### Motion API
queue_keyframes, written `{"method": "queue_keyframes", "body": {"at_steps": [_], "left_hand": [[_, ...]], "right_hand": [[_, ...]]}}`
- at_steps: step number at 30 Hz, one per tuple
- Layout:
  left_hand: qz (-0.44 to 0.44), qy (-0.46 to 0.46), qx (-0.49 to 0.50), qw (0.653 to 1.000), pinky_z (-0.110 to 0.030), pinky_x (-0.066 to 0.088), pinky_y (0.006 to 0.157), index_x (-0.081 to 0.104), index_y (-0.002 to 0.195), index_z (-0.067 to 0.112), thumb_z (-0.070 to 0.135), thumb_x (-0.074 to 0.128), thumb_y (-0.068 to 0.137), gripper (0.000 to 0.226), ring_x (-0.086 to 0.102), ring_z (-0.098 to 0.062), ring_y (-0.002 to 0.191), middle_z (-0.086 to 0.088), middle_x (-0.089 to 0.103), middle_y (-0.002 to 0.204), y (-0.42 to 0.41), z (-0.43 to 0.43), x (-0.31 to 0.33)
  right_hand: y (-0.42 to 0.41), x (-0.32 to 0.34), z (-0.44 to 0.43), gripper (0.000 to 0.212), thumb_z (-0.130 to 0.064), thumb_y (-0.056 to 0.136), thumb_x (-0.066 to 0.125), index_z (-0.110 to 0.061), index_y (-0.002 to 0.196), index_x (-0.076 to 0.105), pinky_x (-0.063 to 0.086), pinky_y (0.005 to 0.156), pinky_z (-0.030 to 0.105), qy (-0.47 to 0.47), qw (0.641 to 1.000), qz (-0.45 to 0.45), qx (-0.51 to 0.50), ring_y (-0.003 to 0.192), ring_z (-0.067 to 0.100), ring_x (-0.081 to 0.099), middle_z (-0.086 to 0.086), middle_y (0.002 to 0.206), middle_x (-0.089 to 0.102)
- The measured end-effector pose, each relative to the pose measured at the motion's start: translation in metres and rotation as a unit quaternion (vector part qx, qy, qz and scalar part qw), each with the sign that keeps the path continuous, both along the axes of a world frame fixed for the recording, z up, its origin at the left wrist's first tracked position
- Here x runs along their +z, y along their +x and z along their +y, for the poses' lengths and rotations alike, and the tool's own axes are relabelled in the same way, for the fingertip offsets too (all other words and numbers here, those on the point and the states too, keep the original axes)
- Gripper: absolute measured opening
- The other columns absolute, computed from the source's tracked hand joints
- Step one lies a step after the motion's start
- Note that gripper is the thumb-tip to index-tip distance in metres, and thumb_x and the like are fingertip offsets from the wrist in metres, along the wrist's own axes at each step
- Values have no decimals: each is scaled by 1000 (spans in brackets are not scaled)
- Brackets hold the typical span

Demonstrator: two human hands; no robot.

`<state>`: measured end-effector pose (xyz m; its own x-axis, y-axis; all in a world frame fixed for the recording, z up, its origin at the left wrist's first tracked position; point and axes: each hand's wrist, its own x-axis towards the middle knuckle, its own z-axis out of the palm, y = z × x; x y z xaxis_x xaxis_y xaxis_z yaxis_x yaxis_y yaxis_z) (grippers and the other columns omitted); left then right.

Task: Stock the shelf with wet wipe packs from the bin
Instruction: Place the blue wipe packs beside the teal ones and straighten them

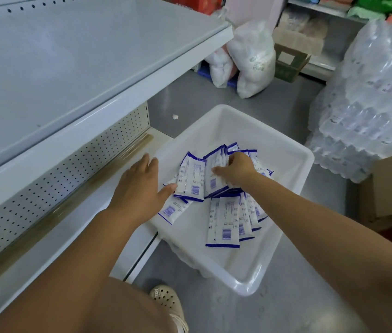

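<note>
Right grip [237, 170] curls around a fanned bundle of wet wipe packs [214, 181] inside the white bin [245, 284], likely to carry several at once. Left grip [142, 188], fingers straight, touches a neighbouring pack [191, 179] just beside. The shelf [46, 75] lies above and left of it.

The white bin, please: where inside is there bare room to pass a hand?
In the bin, bare floor lies by the near rim and the far wall. The middle is crowded: wet wipe packs, left hand, right hand.
</note>
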<state>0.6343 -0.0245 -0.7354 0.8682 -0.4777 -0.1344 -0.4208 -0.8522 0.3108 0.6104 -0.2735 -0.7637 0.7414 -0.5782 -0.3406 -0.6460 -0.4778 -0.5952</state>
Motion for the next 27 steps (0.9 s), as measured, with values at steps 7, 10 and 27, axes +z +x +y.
{"method": "queue_keyframes", "body": {"at_steps": [7, 10, 27], "left_hand": [[-21, -99, -66, 993, -35, 24, 119, 15, 158, 24, 62, 59, 88, 91, 17, -14, 152, 8, 11, 167, -18, -4, 36], [-28, -177, -72, 981, -26, 27, 112, 20, 157, 29, 57, 65, 87, 88, 25, -8, 148, 14, 21, 164, -31, -5, 59], [-297, -303, 54, 904, -41, 50, 97, 53, 139, 13, 19, 70, 91, 51, 57, -28, 122, -5, 56, 143, -46, 85, 138]], "right_hand": [[-30, 66, 5, 24, -26, 83, 82, -14, 85, 62, 61, 81, 50, 81, 981, -168, -59, 82, 33, 74, 14, 88, 74], [-36, 99, 19, 24, -23, 82, 83, -9, 91, 66, 61, 81, 55, 163, 965, -203, -41, 86, 41, 74, 18, 88, 76], [0, 225, 175, 58, -30, 85, 80, -6, 130, 52, 62, 83, 45, 313, 894, -271, 167, 88, 29, 77, 16, 109, 74]]}}
